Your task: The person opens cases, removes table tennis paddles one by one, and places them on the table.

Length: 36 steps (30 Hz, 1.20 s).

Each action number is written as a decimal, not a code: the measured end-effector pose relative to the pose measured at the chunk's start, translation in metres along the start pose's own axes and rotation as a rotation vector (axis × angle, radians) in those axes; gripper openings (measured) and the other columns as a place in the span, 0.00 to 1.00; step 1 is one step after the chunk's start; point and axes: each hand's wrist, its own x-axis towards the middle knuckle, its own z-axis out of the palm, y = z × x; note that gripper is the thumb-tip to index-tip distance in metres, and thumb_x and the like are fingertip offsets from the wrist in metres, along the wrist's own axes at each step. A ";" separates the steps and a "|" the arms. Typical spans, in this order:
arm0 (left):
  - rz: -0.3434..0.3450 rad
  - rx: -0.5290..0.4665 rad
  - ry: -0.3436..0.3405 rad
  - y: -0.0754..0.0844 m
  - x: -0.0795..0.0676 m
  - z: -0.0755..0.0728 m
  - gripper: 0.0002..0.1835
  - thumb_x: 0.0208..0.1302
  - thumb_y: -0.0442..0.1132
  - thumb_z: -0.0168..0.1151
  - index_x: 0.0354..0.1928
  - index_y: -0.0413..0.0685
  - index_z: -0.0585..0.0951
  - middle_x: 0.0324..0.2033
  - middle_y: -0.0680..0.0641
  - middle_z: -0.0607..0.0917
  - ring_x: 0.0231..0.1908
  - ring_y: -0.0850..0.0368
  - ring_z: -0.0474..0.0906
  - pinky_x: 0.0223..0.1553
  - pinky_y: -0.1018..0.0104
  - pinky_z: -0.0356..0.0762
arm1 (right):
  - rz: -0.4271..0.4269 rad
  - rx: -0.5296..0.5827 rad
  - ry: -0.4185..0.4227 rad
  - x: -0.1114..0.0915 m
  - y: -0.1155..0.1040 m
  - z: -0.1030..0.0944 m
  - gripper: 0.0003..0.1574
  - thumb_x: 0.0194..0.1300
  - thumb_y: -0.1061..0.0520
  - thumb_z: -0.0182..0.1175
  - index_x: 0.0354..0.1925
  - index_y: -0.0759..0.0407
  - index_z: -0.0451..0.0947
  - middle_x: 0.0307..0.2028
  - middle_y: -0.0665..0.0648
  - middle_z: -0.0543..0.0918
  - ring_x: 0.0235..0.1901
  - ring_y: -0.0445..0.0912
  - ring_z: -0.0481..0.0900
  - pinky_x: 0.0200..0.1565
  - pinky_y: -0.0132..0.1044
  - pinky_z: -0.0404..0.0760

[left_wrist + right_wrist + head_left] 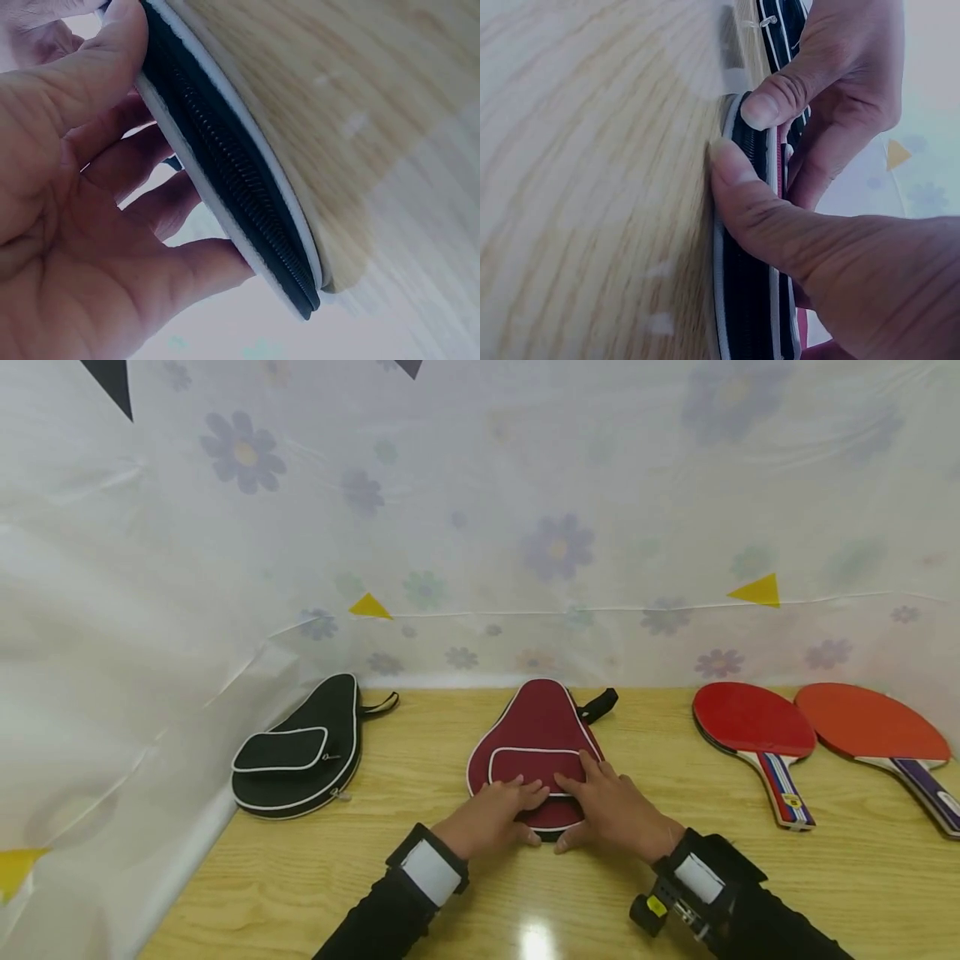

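A maroon table tennis bat case with white piping and a front pocket lies flat on the wooden table, narrow end away from me. My left hand and right hand both grip its wide near end, fingers over the top and thumbs at the front edge. Close up in the left wrist view, the black zip runs along that edge between two white pipings. From the right wrist, both thumbs show side by side against the black zip side. The case's inside is hidden.
At the left lies a black bat case with a wrist loop. To the right are a red table tennis bat and an orange-red one, their blades overlapping in this view. A flowered white sheet hangs behind the table.
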 end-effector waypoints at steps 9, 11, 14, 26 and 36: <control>-0.017 -0.005 -0.009 -0.001 0.002 -0.001 0.35 0.62 0.46 0.71 0.70 0.46 0.73 0.69 0.48 0.73 0.72 0.45 0.64 0.67 0.40 0.64 | 0.011 0.008 0.001 0.000 -0.002 -0.001 0.58 0.46 0.32 0.77 0.66 0.64 0.74 0.68 0.80 0.62 0.65 0.76 0.64 0.52 0.69 0.73; -0.019 -0.011 -0.009 -0.002 0.002 -0.001 0.35 0.62 0.46 0.71 0.71 0.46 0.73 0.69 0.47 0.73 0.72 0.44 0.63 0.67 0.40 0.64 | 0.013 0.013 0.003 0.000 -0.002 -0.001 0.58 0.46 0.33 0.77 0.66 0.65 0.74 0.68 0.81 0.62 0.65 0.77 0.64 0.52 0.70 0.73; -0.029 -0.020 -0.010 -0.002 0.003 0.000 0.35 0.63 0.45 0.70 0.71 0.46 0.72 0.70 0.46 0.72 0.72 0.44 0.63 0.66 0.38 0.64 | 0.013 0.016 0.009 0.000 -0.003 -0.001 0.58 0.45 0.33 0.77 0.66 0.65 0.74 0.69 0.81 0.61 0.65 0.77 0.64 0.52 0.70 0.73; -0.099 0.036 0.012 0.008 0.009 0.004 0.40 0.60 0.54 0.72 0.72 0.51 0.72 0.71 0.48 0.71 0.72 0.45 0.64 0.62 0.31 0.65 | 0.038 0.096 0.018 -0.010 0.001 0.003 0.65 0.47 0.31 0.76 0.73 0.61 0.65 0.72 0.78 0.56 0.68 0.75 0.58 0.59 0.73 0.62; -0.118 -0.022 0.016 0.004 0.009 0.004 0.39 0.59 0.53 0.74 0.71 0.51 0.74 0.70 0.48 0.72 0.72 0.45 0.63 0.63 0.31 0.64 | 0.019 0.090 0.079 -0.015 0.004 0.002 0.64 0.47 0.32 0.77 0.74 0.59 0.65 0.71 0.77 0.58 0.68 0.77 0.56 0.58 0.74 0.62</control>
